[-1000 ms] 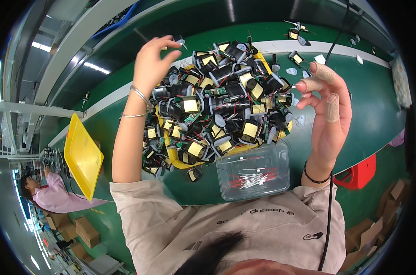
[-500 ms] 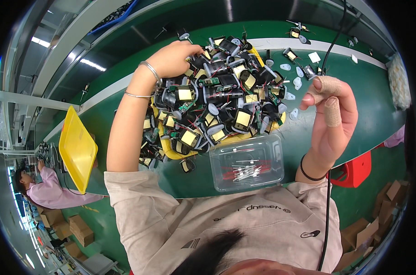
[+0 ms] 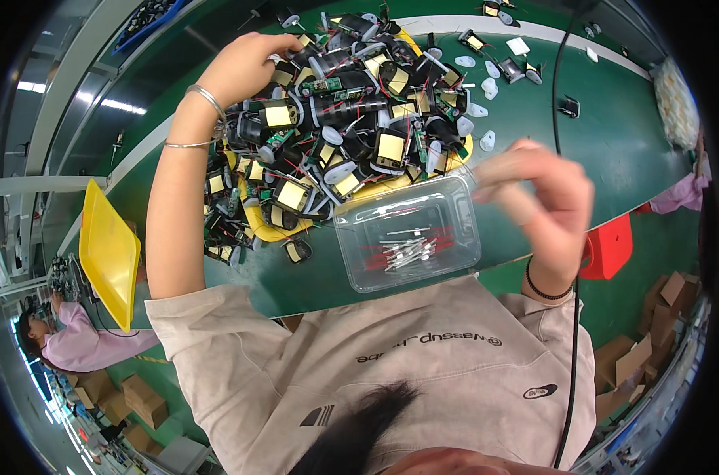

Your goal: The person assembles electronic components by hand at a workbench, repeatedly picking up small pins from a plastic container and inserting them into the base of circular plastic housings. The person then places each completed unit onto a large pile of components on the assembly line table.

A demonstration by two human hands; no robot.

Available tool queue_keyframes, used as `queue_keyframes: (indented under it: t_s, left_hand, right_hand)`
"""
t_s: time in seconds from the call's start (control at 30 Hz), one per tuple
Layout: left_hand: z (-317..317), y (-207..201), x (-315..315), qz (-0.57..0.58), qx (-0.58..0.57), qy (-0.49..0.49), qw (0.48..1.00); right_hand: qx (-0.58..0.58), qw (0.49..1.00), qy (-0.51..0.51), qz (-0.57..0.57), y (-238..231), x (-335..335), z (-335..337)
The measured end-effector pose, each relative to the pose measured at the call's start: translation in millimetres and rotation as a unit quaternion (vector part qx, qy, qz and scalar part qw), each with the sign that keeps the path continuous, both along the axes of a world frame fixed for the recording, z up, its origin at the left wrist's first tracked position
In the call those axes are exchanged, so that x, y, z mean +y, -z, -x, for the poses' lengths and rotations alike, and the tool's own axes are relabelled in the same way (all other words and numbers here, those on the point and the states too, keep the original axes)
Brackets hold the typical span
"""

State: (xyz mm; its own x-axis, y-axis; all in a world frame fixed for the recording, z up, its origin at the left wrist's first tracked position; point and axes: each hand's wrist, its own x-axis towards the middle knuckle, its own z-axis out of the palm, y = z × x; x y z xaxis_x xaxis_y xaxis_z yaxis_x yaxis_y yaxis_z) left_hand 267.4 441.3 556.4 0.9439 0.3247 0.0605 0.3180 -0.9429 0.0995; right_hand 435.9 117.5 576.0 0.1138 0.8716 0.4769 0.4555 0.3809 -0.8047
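Note:
A large heap of small black cylindrical units (image 3: 350, 111) with yellow pads, green circuit boards and red wires fills a yellow tray (image 3: 268, 224). At the heap's far left edge is my left hand (image 3: 245, 65), its fingers bent down onto the units; their tips are partly hidden, and what they pinch cannot be made out. A clear plastic box (image 3: 411, 273) in front of the heap holds thin white pieces with red wires (image 3: 407, 252). My right hand (image 3: 545, 194), with taped fingers, hovers by the box's right rim, smeared by motion.
Several pale oval pieces (image 3: 488, 89) and loose units (image 3: 511, 70) lie right of the heap on the green bench (image 3: 613, 150). A black cable (image 3: 556, 111) hangs at the right. An upright yellow tray (image 3: 110, 257) and a co-worker (image 3: 90, 340) are at left.
My right hand has moved left and down toward the clear box. The whole view has shifted, so the bench sits higher and further left; my left hand stays at the heap.

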Motion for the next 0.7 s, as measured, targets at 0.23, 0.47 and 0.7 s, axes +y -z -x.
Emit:
queue_keyframes:
  t_s: [0.23,0.47,0.7]
  left_hand:
    - [-9.0,-64.8,-80.8,-0.147,-0.048,0.018,0.988]
    - [29.8,-63.0,-91.8,0.027,-0.298,0.056,0.952]
    - [49.6,-39.1,-129.9,0.483,-0.421,-0.040,0.767]
  right_hand:
    - [-0.345,0.927,-0.016,0.146,88.3,-5.4,43.7]
    - [-0.461,0.880,-0.023,0.111,103.6,11.7,61.0]
    - [-0.443,0.886,-0.085,0.105,103.2,15.5,59.8]
